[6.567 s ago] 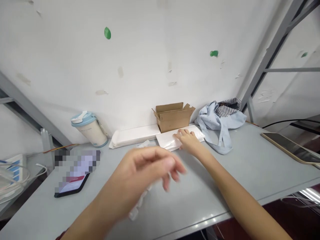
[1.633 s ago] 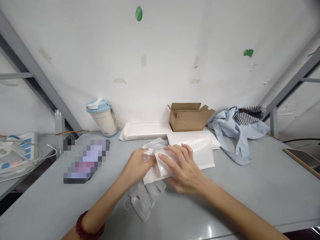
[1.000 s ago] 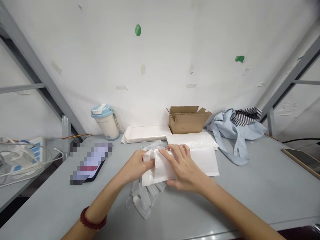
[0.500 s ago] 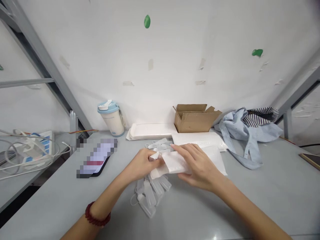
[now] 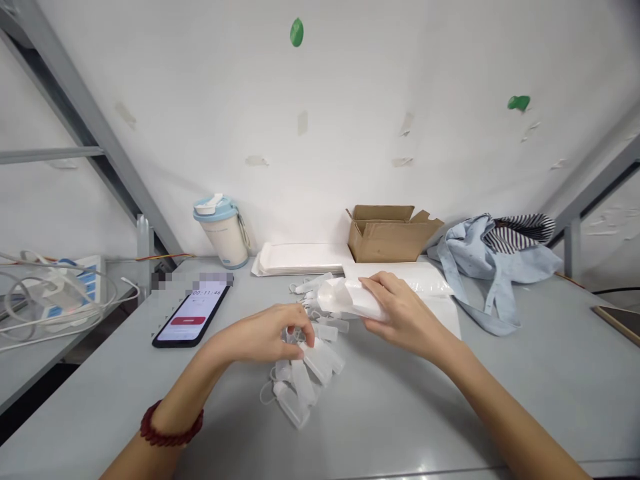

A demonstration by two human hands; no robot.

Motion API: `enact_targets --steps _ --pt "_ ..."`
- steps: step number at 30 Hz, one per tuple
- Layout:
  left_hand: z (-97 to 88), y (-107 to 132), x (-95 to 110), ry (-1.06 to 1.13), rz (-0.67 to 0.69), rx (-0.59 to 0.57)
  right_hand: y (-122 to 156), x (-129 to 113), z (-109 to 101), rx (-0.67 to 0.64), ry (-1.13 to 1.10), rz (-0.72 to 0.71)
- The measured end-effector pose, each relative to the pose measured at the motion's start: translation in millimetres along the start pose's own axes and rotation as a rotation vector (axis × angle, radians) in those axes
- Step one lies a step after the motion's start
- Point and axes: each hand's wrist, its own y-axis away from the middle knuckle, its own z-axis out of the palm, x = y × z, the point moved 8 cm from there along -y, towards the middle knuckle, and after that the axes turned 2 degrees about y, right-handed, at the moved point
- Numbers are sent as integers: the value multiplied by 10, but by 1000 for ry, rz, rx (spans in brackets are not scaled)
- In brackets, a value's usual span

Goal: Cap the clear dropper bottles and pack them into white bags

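My right hand (image 5: 400, 310) grips a white bubble mailer (image 5: 345, 298), its mouth gaping toward the left. Thumb and fingers press the mailer from both sides, and whatever is inside cannot be made out. Just over a loose heap of small translucent plastic tubes with thin loops (image 5: 302, 383) is my left hand (image 5: 277, 333). Its fingers are bent and its thumb stands apart, with no object visible between them. More of these tubes lie behind, partly covered by the mailer.
A stack of white mailers (image 5: 305, 257) lies by the wall beside an open cardboard box (image 5: 387, 240). More white mailers (image 5: 435, 277) lie in front of the box. A cup (image 5: 225, 237) and a phone (image 5: 193, 317) are on the left, a blue cloth bag (image 5: 493, 267) on the right.
My left hand has let go of the mailer and moved down and left to the tubes. The mailer, still in my right hand, now has its mouth spread wider and raised slightly.
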Motion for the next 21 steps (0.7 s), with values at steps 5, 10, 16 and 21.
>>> enact_targets --steps 5,10,16,21 --pt "109 -38 -7 37 -39 -43 -1 -43 170 -113 -15 -7" --pt "131 -29 -15 48 -81 -34 -2 0 217 -118 -58 9" --pt "89 -49 -32 127 -76 -24 -11 22 222 -112 -87 41" --pt "-59 19 -38 374 -90 4 -10 24 206 -106 -103 41"
